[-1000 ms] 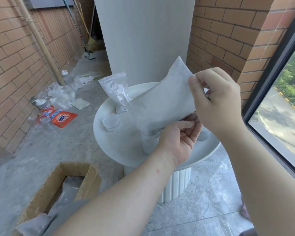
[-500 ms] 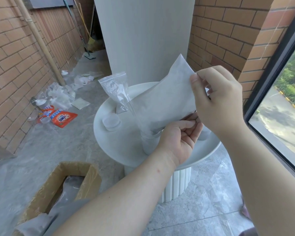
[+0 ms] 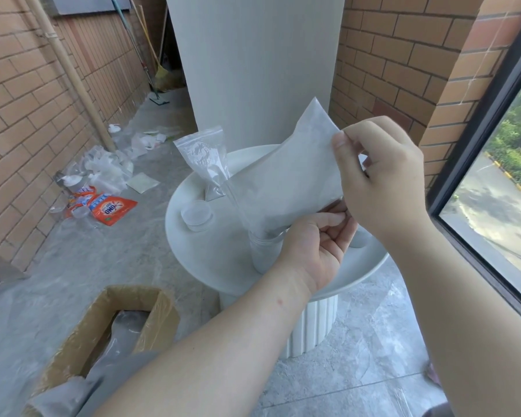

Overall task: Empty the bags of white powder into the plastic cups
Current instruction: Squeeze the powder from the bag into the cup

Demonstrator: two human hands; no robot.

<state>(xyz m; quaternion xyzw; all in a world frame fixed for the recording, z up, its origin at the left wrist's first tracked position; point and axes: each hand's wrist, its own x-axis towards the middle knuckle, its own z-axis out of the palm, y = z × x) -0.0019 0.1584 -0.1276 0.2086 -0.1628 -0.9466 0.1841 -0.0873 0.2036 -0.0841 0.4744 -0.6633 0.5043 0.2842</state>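
The right grip [image 3: 382, 176] is closed on the bag of white powder [image 3: 286, 182], with thumb and fingers pinching its upper right edge. The left grip [image 3: 316, 245] is curled under the lower right edge of the same bag, its fingertips pressed against the film. The bag hangs tilted in the air above the tabletop [image 3: 193, 251]. Its lower corner points down into the clear plastic cup [image 3: 263, 251], which stands near the near edge. I cannot tell if powder is running out. I judge the bag to be soft and floppy, rather full and so somewhat heavy, and its thin smooth film can slip. It is best to hold it at the raised end and support it from below without squeezing the middle, because powder may puff out or miss the cup, and a light cup may tip. To the left a smaller bag [image 3: 205, 158] stands upright, with a low round cup [image 3: 196, 215] near it. On the floor, a cardboard box [image 3: 103, 320] is at near left and an orange packet [image 3: 112, 207] lies farther left.
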